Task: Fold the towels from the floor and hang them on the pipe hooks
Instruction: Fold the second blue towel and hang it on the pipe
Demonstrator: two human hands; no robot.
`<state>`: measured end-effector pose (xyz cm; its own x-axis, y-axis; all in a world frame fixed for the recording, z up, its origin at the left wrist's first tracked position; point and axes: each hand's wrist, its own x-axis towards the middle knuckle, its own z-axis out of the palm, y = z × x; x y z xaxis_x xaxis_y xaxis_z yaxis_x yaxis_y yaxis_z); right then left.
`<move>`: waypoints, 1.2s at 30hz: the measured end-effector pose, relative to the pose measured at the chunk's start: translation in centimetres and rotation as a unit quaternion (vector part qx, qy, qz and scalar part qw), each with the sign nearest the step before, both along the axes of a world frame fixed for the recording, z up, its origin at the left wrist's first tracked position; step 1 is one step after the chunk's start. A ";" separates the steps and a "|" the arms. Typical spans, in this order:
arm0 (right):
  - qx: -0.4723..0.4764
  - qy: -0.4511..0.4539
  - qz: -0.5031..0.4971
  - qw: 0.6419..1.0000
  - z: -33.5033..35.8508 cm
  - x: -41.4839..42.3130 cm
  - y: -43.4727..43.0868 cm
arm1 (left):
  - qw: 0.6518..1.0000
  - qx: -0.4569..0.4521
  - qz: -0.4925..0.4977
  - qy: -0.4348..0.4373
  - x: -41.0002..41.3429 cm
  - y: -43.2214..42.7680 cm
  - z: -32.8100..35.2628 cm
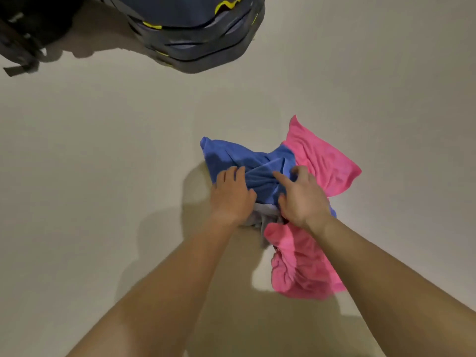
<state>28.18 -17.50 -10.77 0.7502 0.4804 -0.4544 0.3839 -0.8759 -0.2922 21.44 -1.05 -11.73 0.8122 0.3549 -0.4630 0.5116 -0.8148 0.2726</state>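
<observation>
Both my arms reach down to a heap of towels on the pale floor (103, 150). My left hand (231, 194) lies on the near left part of the blue towel (244, 158), fingers bent over the cloth with their tips pressed into it and the thumb tucked against the fabric, so it holds a bunch of that towel. My right hand (301, 197) holds the same towel just beside it: the forefinger sticks out straight toward the left hand, while the other fingers curl into the cloth and the thumb pinches from below. Creases in the blue fabric run together in the gap between my two hands.

The blue towel is crumpled, not folded, and sits on top of the heap. Its far corner points away from me to the left. Pink towel (322, 161) spreads out from under its right edge, and more pink cloth (301, 266) lies rumpled nearer to me, below my right wrist. I cannot tell whether these are one towel or two. A bit of grey cloth (262, 215) shows between my wrists, under the blue.

Well apart, at the far side of the floor, stands a dark bag with yellow trim (201, 34), and to its left a black strapped object (25, 29), too dim to make out.
</observation>
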 end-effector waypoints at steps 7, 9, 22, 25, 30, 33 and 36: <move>0.098 -0.036 -0.096 0.990 -2.2 1.7 0.2 | 1.000 -0.015 0.001 0.002 1.9 1.4 -3.1; 0.130 -0.004 -0.134 0.982 0.5 1.4 -0.6 | 0.997 -0.074 0.026 -0.002 1.4 1.3 -0.4; 0.148 0.088 -0.230 0.958 44.7 -5.3 -9.5 | 0.987 -0.162 -0.013 -0.003 -4.8 -3.6 45.5; 0.163 0.077 -0.218 0.959 57.0 -6.5 -11.2 | 0.984 -0.178 0.010 -0.002 -6.1 -4.8 56.7; 0.222 0.029 -0.221 0.949 74.8 -9.5 -12.6 | 0.985 -0.152 -0.042 -0.071 -8.3 -8.5 74.0; 0.255 -0.007 -0.197 0.947 81.4 -11.7 -13.3 | 0.978 -0.146 -0.094 -0.114 -10.2 -11.0 80.8; 0.240 0.004 -0.158 0.958 84.5 -13.3 -13.6 | 0.968 -0.155 -0.115 -0.162 -11.5 -12.8 84.4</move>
